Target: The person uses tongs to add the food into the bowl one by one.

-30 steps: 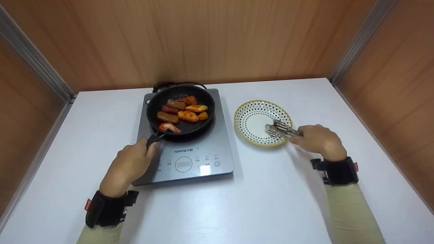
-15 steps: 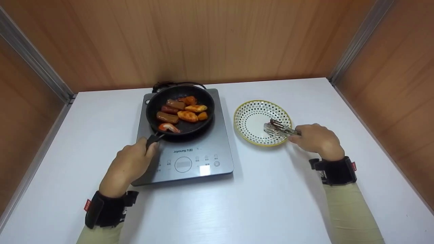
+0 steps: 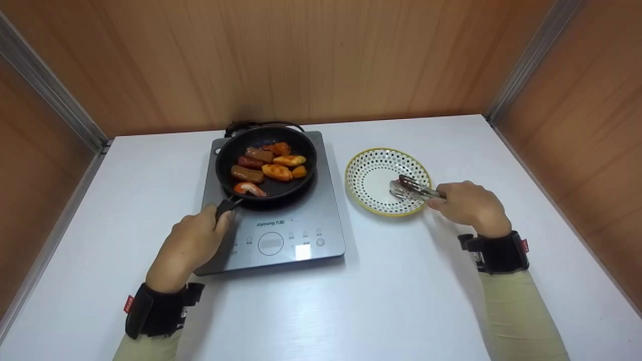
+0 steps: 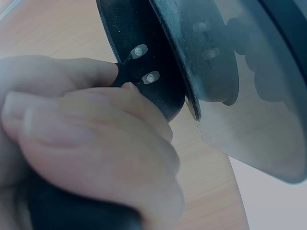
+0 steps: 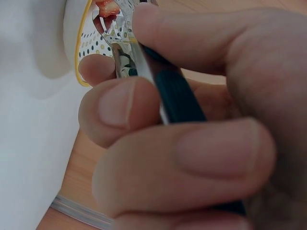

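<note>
My left hand (image 3: 188, 245) grips the black handle of a frying pan (image 3: 293, 186) in the head view. In the pan lie brown sausage pieces (image 3: 247, 174), a red-and-white shrimp (image 3: 249, 189) and several yellow-orange pieces (image 3: 277, 172). On the right, my right hand (image 3: 471, 208) holds metal tongs (image 3: 415, 188), their ends over the right part of a dotted plate (image 3: 372, 183). A dark-green grip of the tongs shows between thumb and fingers in the right wrist view. There, a small red food piece (image 5: 108, 7) appears at the tongs' ends, partly cut off by the frame.
The pan stands on a grey induction cooktop (image 3: 296, 218), with a black cord (image 3: 281, 123) behind it. Wooden panels (image 3: 351, 60) enclose the white table (image 3: 376, 301) at the back and sides. The plate sits right of the cooktop.
The tongs and my right hand have shifted slightly left over the plate, and the tongs' ends look a little closer together. My left hand and the pan stay in place.
</note>
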The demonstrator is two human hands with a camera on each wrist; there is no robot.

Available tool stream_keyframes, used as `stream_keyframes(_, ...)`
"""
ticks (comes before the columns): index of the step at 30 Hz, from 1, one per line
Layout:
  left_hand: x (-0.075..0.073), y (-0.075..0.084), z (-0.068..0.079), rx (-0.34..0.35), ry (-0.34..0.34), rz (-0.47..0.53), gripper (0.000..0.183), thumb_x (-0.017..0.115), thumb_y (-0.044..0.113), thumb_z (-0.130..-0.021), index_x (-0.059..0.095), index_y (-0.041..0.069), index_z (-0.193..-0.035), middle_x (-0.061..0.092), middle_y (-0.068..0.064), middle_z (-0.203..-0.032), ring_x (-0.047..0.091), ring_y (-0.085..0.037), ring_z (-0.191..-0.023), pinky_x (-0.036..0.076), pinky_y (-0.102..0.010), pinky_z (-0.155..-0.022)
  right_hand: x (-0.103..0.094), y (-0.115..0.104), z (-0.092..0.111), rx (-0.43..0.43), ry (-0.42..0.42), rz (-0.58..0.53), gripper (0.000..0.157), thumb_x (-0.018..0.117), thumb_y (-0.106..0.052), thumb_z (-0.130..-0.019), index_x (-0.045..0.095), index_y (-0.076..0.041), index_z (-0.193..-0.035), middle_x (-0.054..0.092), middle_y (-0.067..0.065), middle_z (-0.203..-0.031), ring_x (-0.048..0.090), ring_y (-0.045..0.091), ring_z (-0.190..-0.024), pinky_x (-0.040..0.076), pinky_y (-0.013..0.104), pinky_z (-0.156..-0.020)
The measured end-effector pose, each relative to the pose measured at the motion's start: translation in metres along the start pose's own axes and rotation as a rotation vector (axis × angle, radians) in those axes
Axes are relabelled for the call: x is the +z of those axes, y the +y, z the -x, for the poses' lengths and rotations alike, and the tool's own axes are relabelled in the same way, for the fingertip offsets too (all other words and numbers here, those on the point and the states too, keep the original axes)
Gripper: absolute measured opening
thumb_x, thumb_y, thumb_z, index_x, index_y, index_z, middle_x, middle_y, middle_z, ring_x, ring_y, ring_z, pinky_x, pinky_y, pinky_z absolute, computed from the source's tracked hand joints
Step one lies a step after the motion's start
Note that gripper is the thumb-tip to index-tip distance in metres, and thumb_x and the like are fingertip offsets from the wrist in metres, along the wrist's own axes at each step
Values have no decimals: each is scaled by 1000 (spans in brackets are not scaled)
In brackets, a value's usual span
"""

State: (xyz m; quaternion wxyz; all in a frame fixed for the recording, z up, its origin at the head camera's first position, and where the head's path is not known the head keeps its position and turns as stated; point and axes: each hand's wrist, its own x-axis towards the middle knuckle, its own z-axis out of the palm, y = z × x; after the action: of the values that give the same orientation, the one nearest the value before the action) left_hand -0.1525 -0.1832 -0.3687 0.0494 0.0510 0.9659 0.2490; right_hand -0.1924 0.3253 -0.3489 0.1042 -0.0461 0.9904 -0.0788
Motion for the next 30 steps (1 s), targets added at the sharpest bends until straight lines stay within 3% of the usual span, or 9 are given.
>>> stream_keyframes(12,0,1,0,8,12,-2,36,44,36,-115,51,4,-102,55,-10,-77,55,-27,-69,41,-38,-57,-6,-8,7,-56,59,5,45,55,-45,-108,66,-7,-130,71,12,-105,62,31,-88,49,49,-70)
stream_keyframes(19,-1,3,-1,15,7,-5,35,44,35,-115,52,4,-102,54,-9,-77,55,-27,-70,41,-38,-59,-12,-19,15,-100,115,-42,51,55,-46,-109,61,-9,-143,73,13,-113,63,31,-92,50,53,-77)
stream_keyframes(24,0,2,-1,-2,-6,4,35,43,36,-115,52,5,-103,54,-10,-77,56,-27,-70,42,-37,-58,-18,-39,15,-169,161,-53,53,57,-46,-109,60,-9,-147,73,17,-119,67,35,-100,52,58,-84)
stream_keyframes(30,1,0,0,-15,-5,14,35,43,36,-116,51,5,-102,55,-10,-77,56,-26,-69,42,-37,-56,-31,-79,9,-266,211,-15,38,61,-44,-107,68,-13,-127,73,10,-101,66,32,-90,51,54,-75)
